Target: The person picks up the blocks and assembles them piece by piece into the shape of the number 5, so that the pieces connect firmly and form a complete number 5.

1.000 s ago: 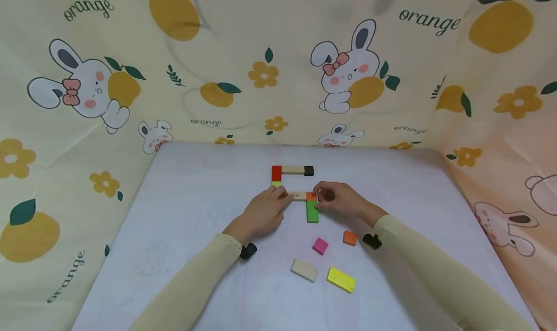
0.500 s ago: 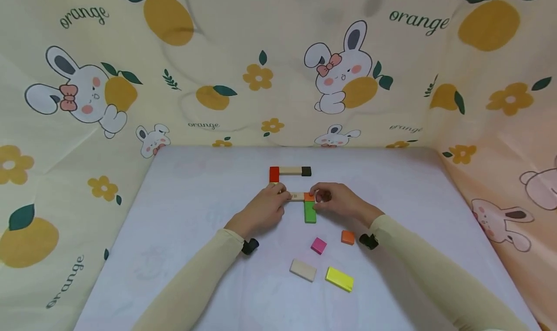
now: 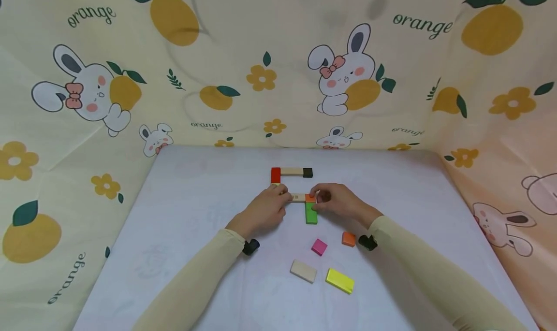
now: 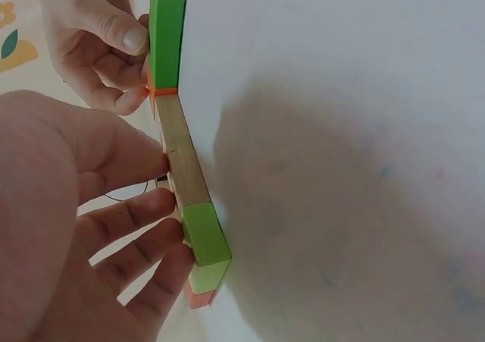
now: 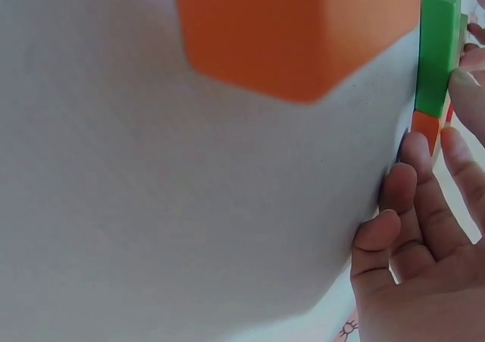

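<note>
In the head view, a row of blocks forms a stepped line: a black block (image 3: 307, 172), a wooden block (image 3: 292, 171), a red block (image 3: 276, 174), then a wooden block (image 3: 298, 197), an orange block (image 3: 310, 198) and a green block (image 3: 311, 213). My left hand (image 3: 262, 210) touches the row's left corner; in the left wrist view its fingertips lie against a light green block (image 4: 206, 236), its thumb by the wooden block (image 4: 182, 149). My right hand (image 3: 341, 202) touches the orange and green blocks from the right, fingers extended in the right wrist view, thumb at the green block (image 5: 438, 46).
Nearer the front of the white table (image 3: 183, 282) lie a pink block (image 3: 319, 247), a second orange block (image 3: 348, 239), a loose wooden block (image 3: 303, 271) and a yellow block (image 3: 340, 280). Patterned cloth (image 3: 243, 41) hangs behind and at both sides.
The left fingertips have shifted slightly forward, covering more of the light green block. The right hand stays at the orange and green blocks, and the blocks look unmoved.
</note>
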{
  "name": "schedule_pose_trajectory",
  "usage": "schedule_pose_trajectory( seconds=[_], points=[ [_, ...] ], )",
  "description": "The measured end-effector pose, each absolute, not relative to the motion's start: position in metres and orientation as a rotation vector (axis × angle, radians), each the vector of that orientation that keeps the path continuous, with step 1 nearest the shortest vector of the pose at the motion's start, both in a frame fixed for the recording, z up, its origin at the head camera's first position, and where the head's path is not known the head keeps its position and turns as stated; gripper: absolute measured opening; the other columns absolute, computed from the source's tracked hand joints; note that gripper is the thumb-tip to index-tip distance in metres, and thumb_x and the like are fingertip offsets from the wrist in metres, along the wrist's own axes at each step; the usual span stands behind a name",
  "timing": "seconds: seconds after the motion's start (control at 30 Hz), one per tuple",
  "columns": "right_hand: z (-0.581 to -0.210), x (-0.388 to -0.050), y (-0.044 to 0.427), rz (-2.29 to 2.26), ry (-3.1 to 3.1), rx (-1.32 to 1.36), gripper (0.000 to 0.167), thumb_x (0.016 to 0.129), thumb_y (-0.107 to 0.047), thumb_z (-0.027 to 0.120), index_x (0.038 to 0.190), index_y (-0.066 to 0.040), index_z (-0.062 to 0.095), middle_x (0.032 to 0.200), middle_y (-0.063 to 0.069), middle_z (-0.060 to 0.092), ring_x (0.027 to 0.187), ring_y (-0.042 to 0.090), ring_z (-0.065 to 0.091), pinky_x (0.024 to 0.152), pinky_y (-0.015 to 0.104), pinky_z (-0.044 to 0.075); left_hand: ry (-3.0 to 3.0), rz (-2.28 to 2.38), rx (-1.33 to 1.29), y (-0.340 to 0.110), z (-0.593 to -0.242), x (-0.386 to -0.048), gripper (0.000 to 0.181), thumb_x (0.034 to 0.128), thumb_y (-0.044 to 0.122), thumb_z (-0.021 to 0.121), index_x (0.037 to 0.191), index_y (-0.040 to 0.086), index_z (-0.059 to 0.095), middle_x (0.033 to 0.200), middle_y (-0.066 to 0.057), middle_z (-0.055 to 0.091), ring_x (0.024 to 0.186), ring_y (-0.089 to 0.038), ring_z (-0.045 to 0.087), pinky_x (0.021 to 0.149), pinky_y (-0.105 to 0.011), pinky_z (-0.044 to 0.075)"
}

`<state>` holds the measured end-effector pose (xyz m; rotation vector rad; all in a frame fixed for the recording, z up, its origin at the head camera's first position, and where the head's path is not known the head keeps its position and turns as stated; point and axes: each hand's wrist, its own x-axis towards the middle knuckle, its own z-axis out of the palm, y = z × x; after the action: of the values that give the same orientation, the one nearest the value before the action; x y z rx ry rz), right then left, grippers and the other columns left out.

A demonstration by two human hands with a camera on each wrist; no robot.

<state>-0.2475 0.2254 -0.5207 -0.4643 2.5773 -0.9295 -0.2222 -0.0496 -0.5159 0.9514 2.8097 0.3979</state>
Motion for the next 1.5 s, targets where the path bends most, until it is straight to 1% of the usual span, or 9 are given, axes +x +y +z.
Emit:
schedule_pose_trajectory(
  seconds=[0.23,0.4,0.53,0.7,0.83,1.03,1.17,1.3,1.5],
  points=[
    [-0.521,-0.249,0.226,-0.933,2.569,-0.461,0.033,0.095,-0.027,0.088,0.125,-0.021,0.074,0.095,0.0,0.064,0.096,0.023,0.058,0.085,0.039,0.051,2.811,0.425,0.985,-0.05,-0.52,-0.227,0.03,0.1067,0.015,0.065,0.136,0.015,0.071,0.132,0.0,0.06,0.119,-0.018,0.053,0.106,-0.03,0.05],
    [-0.518,-0.247,0.225,-0.926,2.574,-0.445,0.035,0.094,-0.026,0.089,0.125,-0.02,0.074,0.095,0.001,0.064,0.096,0.024,0.058,0.086,0.04,0.051,2.783,0.583,0.98,-0.052,-0.518,-0.233,0.027,0.1079,0.015,0.063,0.134,0.014,0.073,0.128,0.001,0.061,0.12,-0.017,0.053,0.106,-0.031,0.05],
    [-0.516,-0.249,0.225,-0.932,2.572,-0.451,0.036,0.094,-0.026,0.089,0.127,-0.02,0.074,0.095,0.002,0.063,0.096,0.025,0.057,0.085,0.04,0.05,2.788,0.751,0.947,-0.053,-0.513,-0.235,0.029,0.1066,0.018,0.067,0.134,0.014,0.073,0.129,0.003,0.06,0.122,-0.015,0.052,0.107,-0.03,0.05],
    [-0.517,-0.249,0.225,-0.93,2.578,-0.453,0.036,0.094,-0.026,0.089,0.126,-0.02,0.075,0.096,0.002,0.063,0.097,0.025,0.058,0.085,0.039,0.05,2.673,0.82,1.063,-0.044,-0.504,-0.213,0.032,0.1033,0.024,0.076,0.134,0.015,0.075,0.131,0.004,0.063,0.123,-0.014,0.056,0.108,-0.031,0.05],
    [-0.517,-0.249,0.225,-0.944,2.579,-0.457,0.036,0.094,-0.025,0.089,0.126,-0.018,0.075,0.096,0.002,0.063,0.096,0.025,0.058,0.084,0.039,0.05,2.575,0.749,1.172,-0.029,-0.509,-0.19,0.035,0.1,0.029,0.081,0.132,0.017,0.076,0.129,0.006,0.066,0.122,-0.009,0.058,0.106,-0.026,0.05],
    [-0.519,-0.249,0.226,-0.964,2.576,-0.459,0.035,0.093,-0.024,0.089,0.125,-0.018,0.075,0.095,0.002,0.063,0.094,0.024,0.058,0.084,0.038,0.049,2.528,0.633,1.265,-0.017,-0.511,-0.164,0.033,0.0994,0.028,0.082,0.13,0.018,0.076,0.126,0.006,0.066,0.12,-0.008,0.057,0.105,-0.022,0.048],
    [-0.522,-0.248,0.226,-0.963,2.576,-0.463,0.035,0.093,-0.026,0.089,0.124,-0.019,0.074,0.095,0.001,0.063,0.094,0.024,0.057,0.083,0.038,0.049,2.424,0.641,1.27,-0.023,-0.504,-0.152,0.029,0.0972,0.028,0.084,0.124,0.019,0.078,0.12,0.008,0.066,0.113,-0.005,0.057,0.104,-0.022,0.048],
    [-0.525,-0.248,0.226,-0.951,2.588,-0.459,0.036,0.093,-0.026,0.09,0.124,-0.02,0.073,0.095,0.001,0.063,0.094,0.023,0.057,0.083,0.038,0.049,2.324,0.607,1.296,-0.035,-0.503,-0.138,0.033,0.0935,0.033,0.088,0.123,0.021,0.077,0.114,0.012,0.064,0.103,-0.002,0.056,0.098,-0.02,0.048],
    [-0.524,-0.247,0.226,-0.969,2.581,-0.462,0.036,0.093,-0.026,0.09,0.124,-0.019,0.073,0.095,0.001,0.063,0.094,0.024,0.057,0.082,0.039,0.049,2.329,0.609,1.294,-0.044,-0.517,-0.122,0.03,0.0947,0.03,0.086,0.123,0.024,0.076,0.112,0.016,0.062,0.101,0.0,0.055,0.097,-0.018,0.048]
  ],
)
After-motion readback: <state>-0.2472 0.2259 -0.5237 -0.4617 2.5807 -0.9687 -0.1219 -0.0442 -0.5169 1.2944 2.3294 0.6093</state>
